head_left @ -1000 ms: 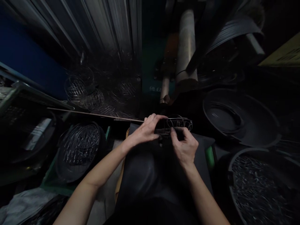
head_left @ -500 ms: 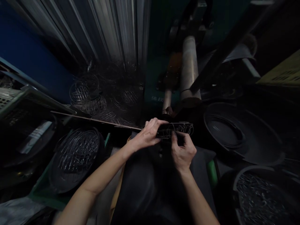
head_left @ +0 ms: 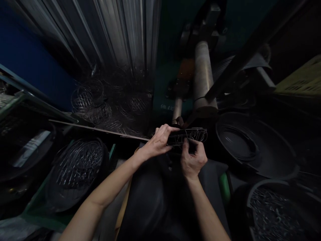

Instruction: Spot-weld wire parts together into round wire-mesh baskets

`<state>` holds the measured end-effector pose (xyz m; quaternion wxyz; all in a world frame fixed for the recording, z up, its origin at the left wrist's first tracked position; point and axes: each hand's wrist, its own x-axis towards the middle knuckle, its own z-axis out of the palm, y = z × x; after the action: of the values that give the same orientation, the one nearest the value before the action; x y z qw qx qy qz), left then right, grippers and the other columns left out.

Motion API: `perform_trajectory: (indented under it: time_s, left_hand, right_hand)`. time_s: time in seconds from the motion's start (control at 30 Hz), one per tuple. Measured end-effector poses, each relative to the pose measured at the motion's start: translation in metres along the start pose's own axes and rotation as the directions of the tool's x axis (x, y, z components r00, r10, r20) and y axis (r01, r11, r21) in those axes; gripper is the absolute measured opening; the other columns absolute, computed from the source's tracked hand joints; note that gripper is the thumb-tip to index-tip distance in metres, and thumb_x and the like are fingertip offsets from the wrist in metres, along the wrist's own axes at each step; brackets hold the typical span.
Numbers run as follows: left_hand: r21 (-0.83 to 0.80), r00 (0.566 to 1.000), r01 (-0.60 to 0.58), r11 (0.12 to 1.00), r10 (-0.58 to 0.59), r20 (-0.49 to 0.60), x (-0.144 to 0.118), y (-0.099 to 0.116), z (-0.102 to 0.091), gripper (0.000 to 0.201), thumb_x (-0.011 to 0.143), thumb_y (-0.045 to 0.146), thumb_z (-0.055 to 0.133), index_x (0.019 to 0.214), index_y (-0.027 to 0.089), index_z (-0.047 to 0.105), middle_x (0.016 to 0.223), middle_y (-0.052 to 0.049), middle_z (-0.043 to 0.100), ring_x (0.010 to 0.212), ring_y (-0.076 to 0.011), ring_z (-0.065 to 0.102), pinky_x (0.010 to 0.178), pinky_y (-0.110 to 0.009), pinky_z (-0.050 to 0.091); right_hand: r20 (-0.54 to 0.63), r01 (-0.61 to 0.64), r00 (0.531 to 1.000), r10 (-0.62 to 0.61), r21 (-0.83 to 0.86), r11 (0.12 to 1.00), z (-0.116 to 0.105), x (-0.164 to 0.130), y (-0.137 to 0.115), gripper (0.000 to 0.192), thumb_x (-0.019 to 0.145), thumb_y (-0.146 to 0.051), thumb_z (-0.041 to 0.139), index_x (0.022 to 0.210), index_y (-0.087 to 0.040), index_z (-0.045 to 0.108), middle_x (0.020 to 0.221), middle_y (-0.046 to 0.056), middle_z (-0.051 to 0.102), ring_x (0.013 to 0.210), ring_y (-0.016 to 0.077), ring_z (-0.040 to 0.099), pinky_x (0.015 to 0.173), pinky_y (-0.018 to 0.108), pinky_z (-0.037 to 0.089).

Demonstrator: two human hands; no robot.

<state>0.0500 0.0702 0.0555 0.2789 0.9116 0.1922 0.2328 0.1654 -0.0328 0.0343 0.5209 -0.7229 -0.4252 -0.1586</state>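
Observation:
A round frame of thin metal wire (head_left: 198,134), seen nearly edge-on, is held in front of the machine. My left hand (head_left: 162,140) grips its left end, with the fingers along the top and the thumb below. At the near side, my right hand (head_left: 193,159) is closed with thumb and forefinger pinched against the wire. Whether a smaller piece sits in that pinch is hidden in the dark. Just beyond the frame stands the machine's metal cylinder (head_left: 204,73), with a thinner rod (head_left: 177,110) to its left.
Wire pieces fill a black basin (head_left: 72,197) at left, and wire rings (head_left: 87,100) lie beyond a board edge (head_left: 100,129). On the right are a wide black basin (head_left: 276,154) and a tub of small metal parts (head_left: 273,214). A dark bar slants above.
The camera view has shifted slightly, so the surroundings sit a little differently. Both hands keep their hold on the wire frame, which is tilted slightly differently.

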Motion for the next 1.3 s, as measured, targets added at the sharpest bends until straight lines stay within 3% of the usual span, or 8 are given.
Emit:
perform_trajectory:
  time_s: [0.53, 0.83, 0.9, 1.0, 1.07, 1.17, 1.23, 1.3]
  left_hand:
    - [0.142, 0.999, -0.025, 0.99, 0.028, -0.023, 0.005, -0.007, 0.0, 0.054, 0.077, 0.012, 0.057, 0.129, 0.019, 0.041, 0.109, -0.01, 0.051, 0.101, -0.0246, 0.049, 0.082, -0.036, 0.037]
    - [0.219, 0.995, -0.017, 0.976, 0.037, -0.088, 0.009, -0.011, 0.007, 0.049, 0.079, 0.013, 0.059, 0.124, 0.019, 0.041, 0.108, -0.01, 0.052, 0.1, -0.0243, 0.049, 0.083, -0.037, 0.037]
    - [0.208, 0.994, 0.004, 0.978, 0.019, -0.106, 0.008, -0.01, 0.008, 0.048, 0.078, 0.012, 0.058, 0.123, 0.019, 0.042, 0.107, -0.009, 0.052, 0.1, -0.0243, 0.049, 0.085, -0.038, 0.037]
    - [0.161, 0.997, 0.001, 0.987, 0.011, -0.078, -0.004, -0.003, 0.007, 0.05, 0.075, 0.011, 0.057, 0.121, 0.018, 0.041, 0.106, -0.008, 0.051, 0.099, -0.0237, 0.05, 0.086, -0.039, 0.037]
    - [0.092, 1.0, -0.005, 0.996, 0.006, -0.013, -0.016, 0.006, 0.004, 0.056, 0.072, 0.011, 0.058, 0.123, 0.019, 0.039, 0.109, -0.008, 0.051, 0.101, -0.0233, 0.05, 0.087, -0.039, 0.039]
    - [-0.052, 0.993, 0.036, 0.998, -0.03, 0.116, -0.03, 0.023, 0.0, 0.066, 0.069, 0.015, 0.061, 0.129, 0.021, 0.033, 0.121, -0.009, 0.048, 0.109, -0.0247, 0.05, 0.091, -0.039, 0.041]
    - [-0.132, 0.975, 0.052, 0.99, -0.022, 0.219, -0.032, 0.034, 0.0, 0.07, 0.068, 0.017, 0.062, 0.131, 0.021, 0.031, 0.127, -0.01, 0.045, 0.113, -0.0257, 0.05, 0.094, -0.039, 0.042]
    - [-0.171, 0.957, 0.054, 0.984, -0.002, 0.291, -0.033, 0.042, 0.005, 0.069, 0.068, 0.016, 0.063, 0.13, 0.02, 0.033, 0.127, -0.011, 0.046, 0.113, -0.0257, 0.051, 0.095, -0.04, 0.042]
  right_hand:
    - [0.027, 0.067, 0.997, -0.067, 0.02, 0.998, 0.011, 0.002, 0.009, 0.017, 0.092, -0.029, 0.051, 0.086, -0.016, 0.059, 0.078, 0.006, 0.063, 0.072, 0.0152, 0.061, 0.067, 0.025, 0.048]
    - [0.126, -0.044, 0.991, 0.041, 0.024, 0.999, 0.01, 0.003, 0.004, 0.028, 0.094, -0.039, 0.041, 0.09, -0.018, 0.059, 0.085, 0.007, 0.064, 0.08, 0.017, 0.061, 0.074, 0.03, 0.049]
    - [0.133, -0.022, 0.991, 0.017, 0.035, 0.999, -0.011, 0.001, 0.005, 0.026, 0.092, -0.039, 0.047, 0.1, -0.017, 0.06, 0.093, 0.008, 0.065, 0.087, 0.0181, 0.061, 0.079, 0.032, 0.048]
    - [0.125, -0.036, 0.991, 0.047, -0.095, 0.995, -0.077, -0.01, 0.031, 0.034, 0.087, -0.042, 0.055, 0.11, -0.018, 0.06, 0.1, 0.009, 0.065, 0.09, 0.0214, 0.062, 0.078, 0.035, 0.049]
    - [0.082, -0.111, 0.986, 0.142, -0.302, 0.947, -0.136, -0.023, 0.071, 0.038, 0.085, -0.05, 0.052, 0.101, -0.017, 0.063, 0.095, 0.013, 0.065, 0.086, 0.0256, 0.062, 0.075, 0.04, 0.048]
    - [-0.031, -0.311, 0.931, 0.365, -0.591, 0.744, -0.224, -0.049, 0.145, 0.047, 0.075, -0.07, 0.039, 0.069, -0.027, 0.058, 0.068, 0.014, 0.056, 0.07, 0.0297, 0.06, 0.06, 0.045, 0.04]
    - [-0.048, -0.447, 0.795, 0.605, -0.722, 0.529, -0.267, -0.069, 0.185, 0.046, 0.061, -0.076, 0.047, 0.05, -0.032, 0.041, 0.048, 0.005, 0.038, 0.044, 0.0253, 0.047, 0.05, 0.044, 0.03]
    - [0.058, -0.503, 0.583, 0.81, -0.757, 0.416, -0.291, -0.088, 0.209, 0.049, 0.048, -0.073, 0.06, 0.045, -0.032, 0.034, 0.042, -0.001, 0.03, 0.035, 0.0179, 0.032, 0.048, 0.042, 0.027]
